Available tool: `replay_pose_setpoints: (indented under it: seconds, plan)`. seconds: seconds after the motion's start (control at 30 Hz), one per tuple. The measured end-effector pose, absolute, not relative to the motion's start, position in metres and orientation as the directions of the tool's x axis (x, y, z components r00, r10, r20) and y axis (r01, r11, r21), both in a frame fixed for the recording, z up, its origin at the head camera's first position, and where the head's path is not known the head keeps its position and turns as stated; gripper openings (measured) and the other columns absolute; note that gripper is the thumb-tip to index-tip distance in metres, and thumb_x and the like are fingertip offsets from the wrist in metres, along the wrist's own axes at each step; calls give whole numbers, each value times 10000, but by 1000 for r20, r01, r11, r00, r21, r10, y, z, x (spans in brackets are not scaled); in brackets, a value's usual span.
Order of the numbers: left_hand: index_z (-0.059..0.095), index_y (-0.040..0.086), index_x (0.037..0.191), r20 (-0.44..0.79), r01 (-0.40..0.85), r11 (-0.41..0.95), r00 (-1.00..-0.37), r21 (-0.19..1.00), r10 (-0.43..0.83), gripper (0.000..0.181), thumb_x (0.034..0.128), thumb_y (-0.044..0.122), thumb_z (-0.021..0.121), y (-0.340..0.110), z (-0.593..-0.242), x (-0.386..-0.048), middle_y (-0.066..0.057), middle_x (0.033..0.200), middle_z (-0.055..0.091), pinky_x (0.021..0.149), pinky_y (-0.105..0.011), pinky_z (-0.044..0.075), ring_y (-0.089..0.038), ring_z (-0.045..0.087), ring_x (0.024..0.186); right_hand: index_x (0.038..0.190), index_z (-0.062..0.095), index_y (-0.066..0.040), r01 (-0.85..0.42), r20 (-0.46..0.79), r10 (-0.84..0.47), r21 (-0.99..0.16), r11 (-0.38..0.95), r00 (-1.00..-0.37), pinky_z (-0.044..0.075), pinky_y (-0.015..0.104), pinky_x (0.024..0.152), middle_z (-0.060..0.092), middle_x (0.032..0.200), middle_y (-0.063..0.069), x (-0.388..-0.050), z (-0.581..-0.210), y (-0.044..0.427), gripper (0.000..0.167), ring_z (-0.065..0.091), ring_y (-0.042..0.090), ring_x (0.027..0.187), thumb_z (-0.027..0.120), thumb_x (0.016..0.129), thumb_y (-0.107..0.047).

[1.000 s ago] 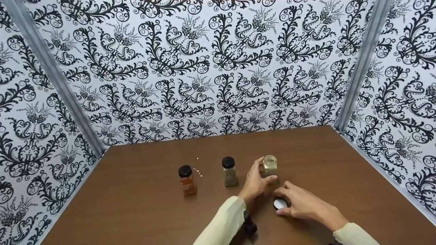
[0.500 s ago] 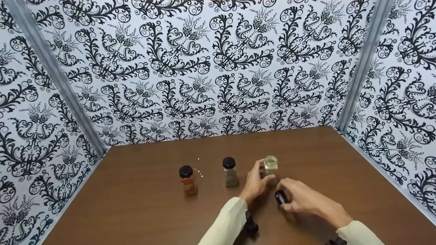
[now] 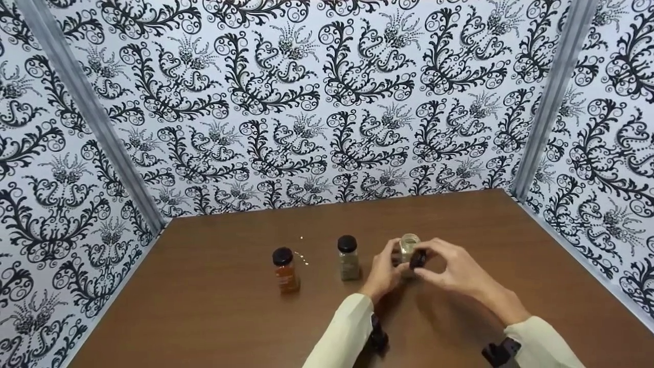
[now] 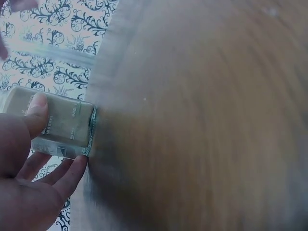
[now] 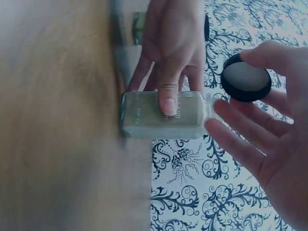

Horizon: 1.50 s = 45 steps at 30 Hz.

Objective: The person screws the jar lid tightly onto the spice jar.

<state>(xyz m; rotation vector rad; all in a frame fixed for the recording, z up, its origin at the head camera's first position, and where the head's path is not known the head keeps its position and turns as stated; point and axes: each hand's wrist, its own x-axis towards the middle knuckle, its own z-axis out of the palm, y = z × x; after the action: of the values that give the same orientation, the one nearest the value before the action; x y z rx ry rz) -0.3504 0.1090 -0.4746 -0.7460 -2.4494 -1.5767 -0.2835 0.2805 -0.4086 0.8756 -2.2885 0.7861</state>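
An uncapped glass jar [image 3: 408,245] of pale powder stands upright on the table. My left hand [image 3: 384,272] grips it round the sides; in the left wrist view the thumb lies across the printed face of the jar [image 4: 60,120]. Between thumb and fingers, my right hand [image 3: 457,268] pinches a black cap [image 3: 418,258] beside the jar's mouth. The right wrist view shows the pale inside of the cap [image 5: 246,81], apart from the jar [image 5: 163,114], with two fingertips of the right hand [image 5: 284,125] by its neck.
Left of the hands, a black-capped jar of greenish contents [image 3: 348,259] and a black-capped jar of orange-red contents [image 3: 286,271] stand on the brown table [image 3: 214,306]. Small bright specks [image 3: 301,257] lie between them. Patterned walls [image 3: 286,102] enclose the table's back and sides.
My right hand has moved up and forward with the cap, from the table in front of the jar to beside its mouth. My left hand keeps its grip on the jar.
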Motion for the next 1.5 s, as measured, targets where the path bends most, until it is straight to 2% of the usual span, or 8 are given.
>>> replay_pose_setpoints:
  seconds: [0.13, 0.27, 0.5, 0.67, 0.87, 1.17, 1.5]
  plan:
    - [537, 67, 1324, 394, 493, 312, -858, 812, 331, 500, 871, 78, 747, 108, -475, -350, -195, 1171, 716, 888, -293, 576, -287, 715, 1073, 1120, 680, -28, -637, 645, -280, -423, 644, -711, 584, 342, 736, 734, 1023, 55, -291, -405, 278, 415, 661, 113, 848, 850, 745, -82]
    - [542, 56, 1317, 406, 501, 289, -852, 816, 330, 504, 867, 129, 757, 107, -475, -348, -192, 1150, 721, 892, -335, 584, -298, 720, 1057, 1115, 665, -51, -571, 601, -195, -533, 624, -775, 567, 292, 712, 723, 1035, 61, -298, -408, 276, 365, 639, 97, 829, 827, 792, -98]
    - [538, 94, 1321, 399, 503, 287, -847, 815, 350, 479, 888, 136, 738, 109, -473, -349, -175, 1158, 715, 888, -350, 589, -285, 716, 1071, 1077, 673, -85, -462, 578, -21, -629, 625, -815, 506, 348, 913, 697, 1100, 68, -310, -411, 272, 294, 646, 219, 1022, 816, 826, -133]
    - [532, 106, 1319, 393, 501, 267, -842, 823, 370, 467, 896, 128, 728, 110, -472, -350, -165, 1156, 710, 853, -268, 579, -268, 720, 1066, 1027, 690, -49, -432, 564, 43, -677, 596, -825, 456, 457, 985, 711, 1143, 127, -318, -412, 269, 264, 615, 302, 1118, 827, 815, -124]
    - [533, 81, 1320, 389, 496, 267, -845, 826, 366, 482, 887, 142, 736, 109, -474, -349, -182, 1142, 716, 855, -285, 584, -280, 718, 1063, 1012, 697, -39, -406, 549, 68, -689, 600, -833, 458, 534, 993, 728, 1153, 158, -323, -419, 267, 219, 625, 365, 1121, 806, 829, -93]
    - [536, 82, 1314, 392, 499, 271, -845, 824, 365, 485, 884, 173, 742, 109, -475, -350, -182, 1160, 715, 886, -328, 585, -276, 715, 1075, 1010, 694, -20, -442, 602, 68, -654, 614, -796, 451, 554, 981, 732, 1106, 183, -326, -427, 264, 188, 617, 397, 1102, 765, 837, -5]
    - [516, 58, 1346, 410, 522, 299, -836, 799, 363, 508, 897, 150, 735, 105, -473, -350, -174, 1178, 709, 880, -312, 584, -259, 713, 1073, 976, 706, -3, -452, 625, 47, -612, 649, -779, 427, 575, 995, 745, 1094, 187, -328, -431, 257, 183, 612, 411, 1106, 792, 819, -40]
